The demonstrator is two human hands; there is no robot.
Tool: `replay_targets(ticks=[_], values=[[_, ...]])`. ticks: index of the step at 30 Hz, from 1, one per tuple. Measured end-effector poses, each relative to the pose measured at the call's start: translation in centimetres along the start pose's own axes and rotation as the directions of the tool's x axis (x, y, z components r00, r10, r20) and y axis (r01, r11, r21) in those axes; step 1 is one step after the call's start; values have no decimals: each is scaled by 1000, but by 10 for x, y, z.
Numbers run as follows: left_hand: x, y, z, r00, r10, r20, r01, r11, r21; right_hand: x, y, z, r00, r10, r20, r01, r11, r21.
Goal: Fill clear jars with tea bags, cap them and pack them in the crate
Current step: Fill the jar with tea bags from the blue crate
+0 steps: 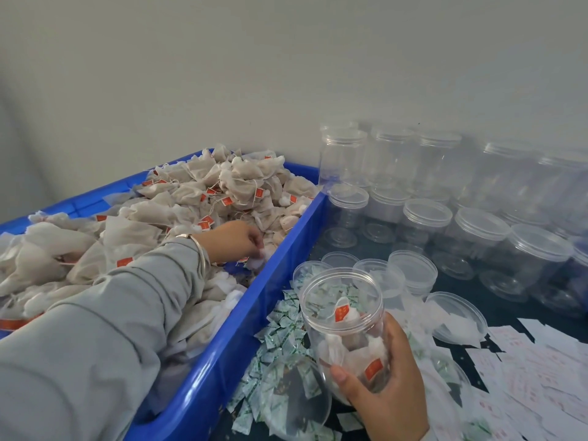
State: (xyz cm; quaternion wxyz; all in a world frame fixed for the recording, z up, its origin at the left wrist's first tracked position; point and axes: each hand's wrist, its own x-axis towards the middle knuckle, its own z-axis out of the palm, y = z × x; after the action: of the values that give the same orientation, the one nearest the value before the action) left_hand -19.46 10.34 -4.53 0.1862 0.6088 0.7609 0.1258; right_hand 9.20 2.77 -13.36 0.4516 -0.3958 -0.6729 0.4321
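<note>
My right hand (386, 389) grips an open clear jar (345, 326) from below; it is tilted toward me and holds a few tea bags with red tags. My left hand (240, 241) reaches into the blue crate (254, 313), fingers curled on a white tea bag (257, 261) near the crate's right wall. The crate is heaped with beige tea bags (152, 218) carrying red tags.
Rows of capped empty clear jars (426, 218) stand at the back right by the wall. Loose clear lids (413, 272) and a shallow dish (458, 316) lie near the held jar. Small green-white sachets (280, 332) and white paper slips (541, 377) litter the dark table.
</note>
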Motion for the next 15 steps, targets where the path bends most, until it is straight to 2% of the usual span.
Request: replay_targets(ticks=[3,6,8,9,10,11,12,14,15], values=[[-2,-2,-7,992,-67,-110,36,963,-266,0,0,0,1000,-2,-12,1,1000,-9],[-5,2,-15,981,-153,-119,61,826,-560,1,1,0,1000,-5,-15,5,1000,-13],[-7,10,-21,974,-186,-133,28,675,-738,2,2,0,999,-17,-28,17,1000,-10],[-9,15,-24,977,-188,-97,18,530,-848,2,2,0,999,-25,-34,24,1000,-7],[-14,20,-28,984,-179,-25,33,314,-949,2,2,0,999,-28,-38,28,1000,-3],[-19,24,-30,991,-133,32,52,144,-988,2,2,0,999,-25,-39,25,1000,4],[-23,27,-32,993,-94,73,78,41,-996,3,2,0,999,-18,-36,18,1000,9],[-33,38,-35,992,48,117,119,-28,-993,3,3,0,1000,-6,-30,6,1000,8],[-37,44,-34,986,118,120,122,-11,-992,3,3,0,1000,-2,-28,2,1000,12]])
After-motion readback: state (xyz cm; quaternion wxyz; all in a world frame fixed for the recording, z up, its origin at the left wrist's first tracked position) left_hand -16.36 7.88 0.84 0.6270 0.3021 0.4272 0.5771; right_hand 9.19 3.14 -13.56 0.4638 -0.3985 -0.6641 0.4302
